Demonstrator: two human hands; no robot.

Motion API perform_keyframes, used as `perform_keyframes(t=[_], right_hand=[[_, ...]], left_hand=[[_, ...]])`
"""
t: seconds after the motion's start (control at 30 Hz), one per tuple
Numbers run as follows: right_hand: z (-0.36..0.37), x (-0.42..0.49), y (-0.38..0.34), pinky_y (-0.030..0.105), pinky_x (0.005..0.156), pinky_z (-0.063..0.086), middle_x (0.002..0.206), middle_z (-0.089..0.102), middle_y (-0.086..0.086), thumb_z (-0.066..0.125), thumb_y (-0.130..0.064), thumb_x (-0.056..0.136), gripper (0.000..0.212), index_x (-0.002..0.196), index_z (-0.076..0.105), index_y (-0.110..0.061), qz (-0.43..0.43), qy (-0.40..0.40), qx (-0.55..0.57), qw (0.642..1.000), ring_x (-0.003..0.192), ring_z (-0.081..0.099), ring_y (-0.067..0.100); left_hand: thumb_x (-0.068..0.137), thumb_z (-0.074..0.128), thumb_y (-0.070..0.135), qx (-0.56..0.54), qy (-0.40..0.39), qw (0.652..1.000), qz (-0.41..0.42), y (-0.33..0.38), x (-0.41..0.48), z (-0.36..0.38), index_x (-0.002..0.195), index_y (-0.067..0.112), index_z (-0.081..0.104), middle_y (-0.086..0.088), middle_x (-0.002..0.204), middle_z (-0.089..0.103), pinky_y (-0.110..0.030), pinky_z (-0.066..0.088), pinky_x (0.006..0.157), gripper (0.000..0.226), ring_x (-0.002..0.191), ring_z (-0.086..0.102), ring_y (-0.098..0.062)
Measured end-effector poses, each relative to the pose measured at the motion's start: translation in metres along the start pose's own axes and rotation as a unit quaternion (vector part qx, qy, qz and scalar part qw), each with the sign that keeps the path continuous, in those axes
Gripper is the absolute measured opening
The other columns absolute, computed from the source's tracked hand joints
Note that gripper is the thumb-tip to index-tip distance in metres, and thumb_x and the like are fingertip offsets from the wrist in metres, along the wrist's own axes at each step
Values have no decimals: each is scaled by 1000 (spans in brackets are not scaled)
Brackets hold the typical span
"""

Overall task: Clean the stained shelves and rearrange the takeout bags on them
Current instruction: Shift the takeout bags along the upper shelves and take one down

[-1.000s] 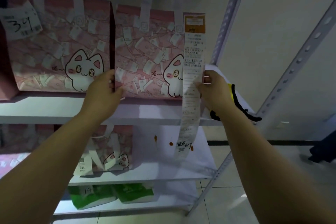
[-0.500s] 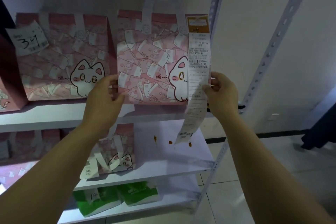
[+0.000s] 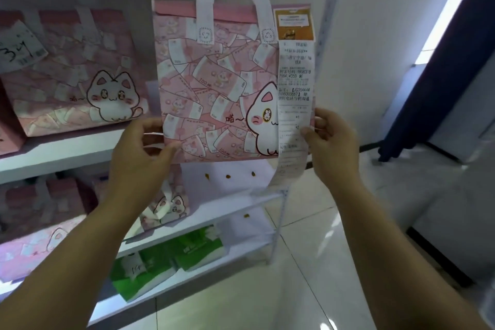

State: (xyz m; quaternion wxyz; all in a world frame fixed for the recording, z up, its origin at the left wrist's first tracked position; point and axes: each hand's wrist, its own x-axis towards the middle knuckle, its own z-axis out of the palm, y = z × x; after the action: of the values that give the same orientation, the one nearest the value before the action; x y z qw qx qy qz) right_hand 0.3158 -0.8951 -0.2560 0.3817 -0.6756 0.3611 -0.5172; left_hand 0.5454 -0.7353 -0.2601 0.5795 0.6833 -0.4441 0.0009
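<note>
A pink cat-print takeout bag with white handles hangs in the air in front of the shelving, clear of the upper shelf. My left hand grips its lower left corner. My right hand grips its lower right edge together with the long receipt stuck to the bag. A second pink cat bag stands on the upper shelf at the left. Brown stains dot the middle shelf below the held bag.
Another pink cat bag sits on the middle shelf. Green packs lie on the bottom shelf. The rack's perforated metal post rises at the right. A dark curtain hangs farther right, above a tiled floor.
Both hands have lifted the right-hand bag off the upper shelf and drawn it out toward me. The receipt's tail now swings free.
</note>
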Motion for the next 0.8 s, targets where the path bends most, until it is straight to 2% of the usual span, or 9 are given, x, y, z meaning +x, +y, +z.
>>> perform_keyframes(t=[0.2, 0.37, 0.43, 0.53, 0.6, 0.73, 0.8], right_hand=[[-60, -22, 2, 35, 73, 59, 100, 66, -11, 60, -14, 88, 26, 112, 59, -26, 20, 58, -31, 998, 91, 65, 10], [-122, -15, 14, 26, 64, 59, 97, 67, -9, 61, -13, 88, 25, 110, 60, -25, 15, 114, -43, 992, 87, 67, 9], [-151, -6, 21, 22, 62, 58, 95, 66, -11, 61, -12, 88, 23, 105, 60, -28, 6, 131, -52, 990, 85, 67, 8], [-200, 11, 37, 24, 62, 58, 93, 67, -10, 62, -11, 87, 24, 101, 59, -30, 6, 160, -66, 985, 84, 67, 10], [-236, 26, 50, 24, 63, 58, 92, 67, -8, 62, -10, 87, 24, 101, 59, -29, 7, 174, -77, 982, 82, 67, 10], [-312, 57, 77, 21, 62, 56, 93, 68, -5, 62, -8, 87, 24, 102, 60, -26, 10, 192, -90, 977, 80, 67, 8], [-350, 73, 91, 21, 62, 56, 92, 68, -5, 63, -8, 86, 24, 103, 61, -24, 13, 205, -110, 972, 80, 67, 8]], left_hand=[[79, 71, 22, -34, -43, 998, 20, 25, -15, 40, 99, 35, 51, 19, 96, 60, -20, 47, 72, 32, 87, 60, 0], [78, 72, 24, -58, -84, 994, 44, 52, -13, 104, 97, 37, 50, 26, 91, 58, -13, 42, 68, 32, 82, 59, 5], [78, 73, 25, -68, -102, 991, 54, 65, -8, 137, 97, 36, 50, 27, 91, 57, -12, 41, 66, 32, 80, 58, 9], [78, 73, 24, -87, -123, 986, 72, 87, -1, 197, 98, 35, 50, 27, 91, 56, -4, 40, 59, 32, 78, 55, 18], [78, 73, 21, -108, -137, 982, 79, 102, 5, 243, 99, 33, 50, 25, 91, 57, 0, 41, 58, 32, 79, 55, 18], [79, 72, 21, -125, -163, 974, 91, 136, 11, 337, 99, 31, 50, 25, 90, 56, -5, 40, 61, 31, 79, 56, 13], [79, 72, 19, -134, -176, 970, 104, 154, 13, 382, 98, 30, 50, 26, 90, 55, -3, 41, 58, 31, 79, 56, 13]])
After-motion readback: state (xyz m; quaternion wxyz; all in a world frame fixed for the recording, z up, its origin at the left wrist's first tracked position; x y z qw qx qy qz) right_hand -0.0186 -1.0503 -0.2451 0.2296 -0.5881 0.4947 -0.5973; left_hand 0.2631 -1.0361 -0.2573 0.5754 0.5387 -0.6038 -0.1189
